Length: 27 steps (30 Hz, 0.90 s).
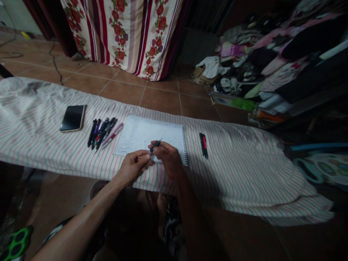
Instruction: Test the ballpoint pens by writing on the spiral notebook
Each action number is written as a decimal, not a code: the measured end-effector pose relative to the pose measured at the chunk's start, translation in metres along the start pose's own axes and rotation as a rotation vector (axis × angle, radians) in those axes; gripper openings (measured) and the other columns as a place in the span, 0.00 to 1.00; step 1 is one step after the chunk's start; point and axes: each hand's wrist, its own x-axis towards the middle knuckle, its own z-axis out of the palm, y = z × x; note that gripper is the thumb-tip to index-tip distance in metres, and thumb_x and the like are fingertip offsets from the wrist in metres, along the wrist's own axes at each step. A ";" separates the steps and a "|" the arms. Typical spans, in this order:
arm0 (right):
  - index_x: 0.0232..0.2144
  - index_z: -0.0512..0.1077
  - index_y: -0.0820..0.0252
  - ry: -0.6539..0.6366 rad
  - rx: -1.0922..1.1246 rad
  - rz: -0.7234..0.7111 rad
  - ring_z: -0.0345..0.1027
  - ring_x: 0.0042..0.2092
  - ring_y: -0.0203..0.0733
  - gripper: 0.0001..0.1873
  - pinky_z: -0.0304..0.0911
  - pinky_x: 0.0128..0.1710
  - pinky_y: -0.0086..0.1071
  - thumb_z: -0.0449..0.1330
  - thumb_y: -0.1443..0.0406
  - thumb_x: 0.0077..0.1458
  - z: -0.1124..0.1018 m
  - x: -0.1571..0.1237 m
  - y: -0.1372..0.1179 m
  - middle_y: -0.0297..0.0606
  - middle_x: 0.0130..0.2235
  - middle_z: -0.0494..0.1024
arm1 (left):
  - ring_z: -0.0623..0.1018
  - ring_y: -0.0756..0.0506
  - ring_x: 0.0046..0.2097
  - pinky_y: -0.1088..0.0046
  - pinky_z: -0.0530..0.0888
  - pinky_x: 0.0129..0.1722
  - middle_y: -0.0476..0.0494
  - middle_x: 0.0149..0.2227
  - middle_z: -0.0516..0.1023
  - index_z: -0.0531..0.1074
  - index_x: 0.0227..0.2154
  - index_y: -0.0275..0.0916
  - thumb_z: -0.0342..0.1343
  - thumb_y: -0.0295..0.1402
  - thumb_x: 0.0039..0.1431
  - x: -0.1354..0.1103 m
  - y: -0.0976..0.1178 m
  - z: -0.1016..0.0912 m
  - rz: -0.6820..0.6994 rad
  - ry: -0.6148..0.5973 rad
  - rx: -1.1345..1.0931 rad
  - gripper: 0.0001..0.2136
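Observation:
My left hand and my right hand meet over the near edge of a spiral notebook, and both pinch a dark pen between their fingertips. The pen's tip points up and to the right. The notebook lies open on a striped cloth-covered board. Left of the notebook lies a row of several pens, dark and pink. Two more pens, black and red, lie side by side right of the notebook.
A dark phone lies face up at the left of the board. Beyond is a tiled floor, a floral striped mattress leaning upright, and piles of clothes at the right.

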 end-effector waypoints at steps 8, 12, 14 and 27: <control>0.28 0.69 0.59 0.117 -0.111 -0.001 0.66 0.27 0.33 0.12 0.58 0.29 0.28 0.63 0.60 0.39 0.009 0.005 0.007 0.29 0.23 0.73 | 0.64 0.54 0.21 0.79 0.60 0.21 0.54 0.19 0.66 0.69 0.29 0.36 0.59 0.44 0.45 0.000 -0.005 0.005 0.070 0.091 0.014 0.16; 0.27 0.69 0.59 0.146 -0.123 -0.030 0.64 0.26 0.32 0.11 0.57 0.27 0.26 0.63 0.61 0.40 0.013 0.005 0.009 0.27 0.21 0.71 | 0.63 0.55 0.20 0.79 0.59 0.21 0.55 0.18 0.64 0.68 0.28 0.36 0.58 0.44 0.46 -0.001 -0.004 0.006 0.107 0.109 0.049 0.15; 0.28 0.69 0.59 0.117 -0.069 -0.028 0.62 0.25 0.31 0.11 0.56 0.26 0.26 0.63 0.61 0.40 0.012 0.004 0.008 0.27 0.22 0.72 | 0.61 0.55 0.19 0.80 0.57 0.19 0.55 0.17 0.63 0.68 0.28 0.35 0.57 0.44 0.47 -0.002 -0.003 0.005 0.091 0.086 0.025 0.15; 0.28 0.72 0.60 0.086 -0.095 -0.023 0.63 0.25 0.31 0.11 0.58 0.28 0.27 0.62 0.60 0.40 0.009 0.005 0.005 0.32 0.27 0.77 | 0.59 0.56 0.18 0.80 0.54 0.19 0.56 0.16 0.62 0.68 0.30 0.36 0.56 0.43 0.50 -0.003 -0.005 0.005 0.061 0.043 -0.053 0.14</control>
